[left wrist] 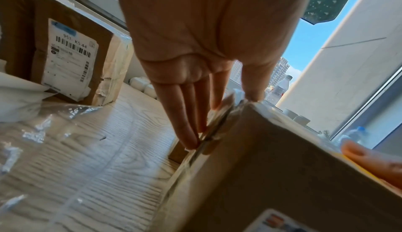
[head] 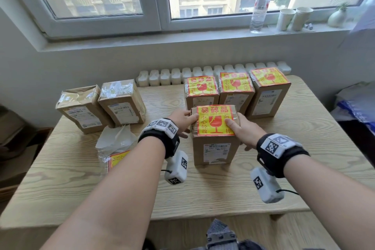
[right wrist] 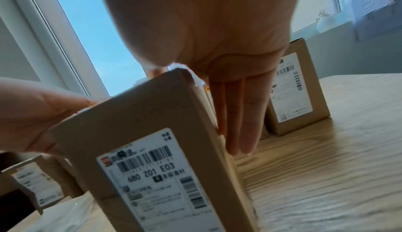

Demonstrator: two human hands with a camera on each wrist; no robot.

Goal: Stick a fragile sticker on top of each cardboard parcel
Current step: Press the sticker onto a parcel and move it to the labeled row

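Note:
A cardboard parcel (head: 215, 148) stands upright mid-table with a yellow-and-red fragile sticker (head: 213, 122) on its top. My left hand (head: 182, 123) lies against its left side, fingers (left wrist: 189, 115) straight, thumb on the sticker's left edge. My right hand (head: 243, 130) lies flat along the right side, fingers (right wrist: 239, 115) straight down, thumb pressing the sticker. Behind stand three parcels (head: 236, 87) with stickers on top. At the left are two parcels (head: 121, 103) with bare taped tops. A plastic bag of stickers (head: 117, 158) lies near my left forearm.
White backing paper (head: 115, 138) lies crumpled on the sticker bag. The wooden table (head: 182, 199) has free room at the front and right. A water bottle (head: 260, 4), paper cups (head: 285, 19) and a small vase (head: 337, 17) stand on the window sill.

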